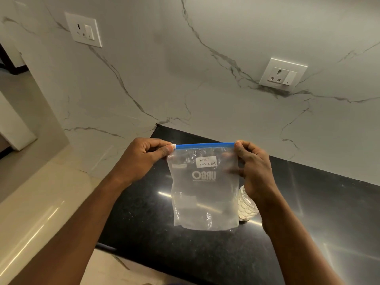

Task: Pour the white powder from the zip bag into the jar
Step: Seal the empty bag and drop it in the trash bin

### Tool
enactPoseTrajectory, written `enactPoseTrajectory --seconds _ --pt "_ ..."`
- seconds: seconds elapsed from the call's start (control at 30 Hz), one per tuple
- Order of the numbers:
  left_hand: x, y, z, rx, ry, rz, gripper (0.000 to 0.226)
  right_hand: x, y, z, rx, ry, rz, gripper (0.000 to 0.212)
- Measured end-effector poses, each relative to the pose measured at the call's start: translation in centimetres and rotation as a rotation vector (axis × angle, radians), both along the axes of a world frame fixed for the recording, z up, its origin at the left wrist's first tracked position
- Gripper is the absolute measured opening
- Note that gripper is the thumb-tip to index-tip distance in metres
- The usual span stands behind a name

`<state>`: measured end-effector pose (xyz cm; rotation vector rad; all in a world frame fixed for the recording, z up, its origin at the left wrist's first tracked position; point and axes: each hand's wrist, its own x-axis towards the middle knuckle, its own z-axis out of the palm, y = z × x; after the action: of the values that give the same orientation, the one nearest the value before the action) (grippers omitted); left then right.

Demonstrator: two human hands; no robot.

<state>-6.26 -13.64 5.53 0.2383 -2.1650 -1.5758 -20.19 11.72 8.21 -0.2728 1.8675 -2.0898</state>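
A clear zip bag (205, 194) with a blue zip strip and a white label reading "milk powder" hangs upright above the black counter. It looks see-through, with no powder visible inside. My left hand (144, 157) pinches the strip's left end at a small white slider. My right hand (253, 167) pinches the strip's right end. The zip line appears closed. A clear patterned glass jar (247, 206) stands on the counter behind the bag's right side, mostly hidden by the bag and my right hand.
The black glossy counter (308, 223) runs to the right and toward me. White marble walls stand behind it, with a socket plate (282, 75) on the right and a second socket plate (84, 29) at upper left. A beige ledge (41, 202) lies at left.
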Motion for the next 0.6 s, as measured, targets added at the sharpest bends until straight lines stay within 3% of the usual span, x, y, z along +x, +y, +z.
enactPoseTrajectory --seconds 0.2,0.3,0.4,0.53,0.6 --pt "-0.4 1.9 -0.4 0.212 0.026 0.054 0.008 -0.8 0.4 -0.4 -0.058 -0.103 0.037 0.022" --pt "-0.4 3.7 -1.8 0.460 -0.104 -0.177 0.050 -1.3 0.2 -0.6 -0.130 -0.219 0.022 0.025" --pt "-0.3 6.6 -3.8 0.469 -0.272 -0.191 0.049 -1.6 -0.1 -1.0 -0.134 -0.266 -0.002 0.026" --pt "-0.1 8.2 -5.1 0.679 -0.206 -0.045 0.034 -0.8 1.2 -2.6 0.032 -0.147 0.278 0.047" --pt "0.3 8.4 -4.9 0.748 -0.186 -0.029 0.039 0.2 1.9 -3.9 0.102 -0.166 0.438 0.062"
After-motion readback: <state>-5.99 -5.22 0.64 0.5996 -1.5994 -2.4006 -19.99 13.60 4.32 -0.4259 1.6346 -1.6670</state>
